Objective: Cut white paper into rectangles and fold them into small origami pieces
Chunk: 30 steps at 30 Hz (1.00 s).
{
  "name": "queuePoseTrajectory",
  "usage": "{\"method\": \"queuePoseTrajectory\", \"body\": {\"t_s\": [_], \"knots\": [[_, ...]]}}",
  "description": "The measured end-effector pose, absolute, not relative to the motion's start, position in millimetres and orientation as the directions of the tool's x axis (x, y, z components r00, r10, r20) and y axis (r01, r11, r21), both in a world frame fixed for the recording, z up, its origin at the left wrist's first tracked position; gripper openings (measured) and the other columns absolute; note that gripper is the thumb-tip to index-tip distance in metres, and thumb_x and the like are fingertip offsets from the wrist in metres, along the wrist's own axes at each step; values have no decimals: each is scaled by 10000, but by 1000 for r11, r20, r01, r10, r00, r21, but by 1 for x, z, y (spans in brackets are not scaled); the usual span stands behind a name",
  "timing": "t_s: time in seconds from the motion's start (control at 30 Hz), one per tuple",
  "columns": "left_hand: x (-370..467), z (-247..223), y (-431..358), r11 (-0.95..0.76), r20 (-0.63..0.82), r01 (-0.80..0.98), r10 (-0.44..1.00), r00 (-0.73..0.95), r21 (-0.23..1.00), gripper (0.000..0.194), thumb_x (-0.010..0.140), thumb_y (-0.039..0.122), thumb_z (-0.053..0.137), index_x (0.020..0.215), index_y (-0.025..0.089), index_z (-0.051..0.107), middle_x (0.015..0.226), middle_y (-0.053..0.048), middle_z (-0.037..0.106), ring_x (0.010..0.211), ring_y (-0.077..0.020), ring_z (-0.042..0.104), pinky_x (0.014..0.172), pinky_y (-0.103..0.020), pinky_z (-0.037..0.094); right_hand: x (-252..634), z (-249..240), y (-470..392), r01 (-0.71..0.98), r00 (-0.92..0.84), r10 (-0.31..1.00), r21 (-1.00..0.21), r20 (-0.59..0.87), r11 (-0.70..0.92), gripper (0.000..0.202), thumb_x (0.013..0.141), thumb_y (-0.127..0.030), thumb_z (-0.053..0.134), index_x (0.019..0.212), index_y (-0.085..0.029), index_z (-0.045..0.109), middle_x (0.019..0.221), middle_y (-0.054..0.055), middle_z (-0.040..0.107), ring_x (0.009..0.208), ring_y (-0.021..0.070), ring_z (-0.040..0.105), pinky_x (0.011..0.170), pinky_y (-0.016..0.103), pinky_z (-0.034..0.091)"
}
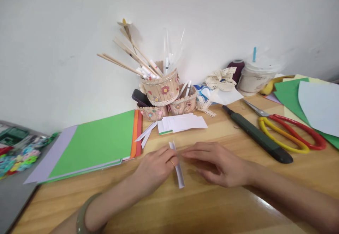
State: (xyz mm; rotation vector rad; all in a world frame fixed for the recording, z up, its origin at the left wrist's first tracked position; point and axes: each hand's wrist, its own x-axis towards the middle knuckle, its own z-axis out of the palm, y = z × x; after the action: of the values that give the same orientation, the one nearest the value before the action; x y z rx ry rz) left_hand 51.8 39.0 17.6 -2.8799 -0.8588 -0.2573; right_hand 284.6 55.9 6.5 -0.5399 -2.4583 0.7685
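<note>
A narrow white strip of paper (pixel 179 174), folded lengthwise, stands near the middle of the wooden table. My left hand (pixel 157 167) is closed on it, fingers curled over its upper half. Just to its right, my right hand (pixel 219 163) hovers with fingers stretched out and thumb apart, nothing between them. Beyond the hands lies a stack of white paper slips (pixel 185 123). Some folded white strips (pixel 145 133) rest left of that stack.
Coloured paper sheets (pixel 97 142) lie at left. A decorated holder (pixel 161 89) with sticks and pens stands at the back. To the right are a dark green cutter (pixel 256 135), red-and-yellow scissors (pixel 288 130), a lidded cup (pixel 256 77) and more coloured paper (pixel 320 103).
</note>
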Motion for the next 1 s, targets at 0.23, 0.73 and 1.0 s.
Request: {"method": "queuePoseTrajectory", "body": {"t_s": [0.23,0.73,1.0], "knots": [[53,9,44,-780,295,572,625,723,254,295,946,115,316,921,135,609,959,-55,626,910,-137,565,798,-245,501,274,6,45,279,-817,351,-220,457,935,290,893,-178,437,1159,-195,551,1073,62,613,873,154,549,703,286,446],[55,2,37,-877,373,451,368,852,-164,202,917,109,443,944,108,643,1019,-63,668,1001,-206,563,901,-364,451,280,-5,54,512,-763,532,-158,366,844,257,915,-161,396,834,-129,637,806,77,613,745,169,526,628,289,423],[56,1,33,-864,405,454,343,847,-218,253,922,96,380,909,101,633,959,-73,670,957,-210,582,863,-347,457,283,0,52,480,-754,588,-366,292,797,161,833,-162,490,831,-160,651,852,66,633,793,161,553,686,279,429]]}}
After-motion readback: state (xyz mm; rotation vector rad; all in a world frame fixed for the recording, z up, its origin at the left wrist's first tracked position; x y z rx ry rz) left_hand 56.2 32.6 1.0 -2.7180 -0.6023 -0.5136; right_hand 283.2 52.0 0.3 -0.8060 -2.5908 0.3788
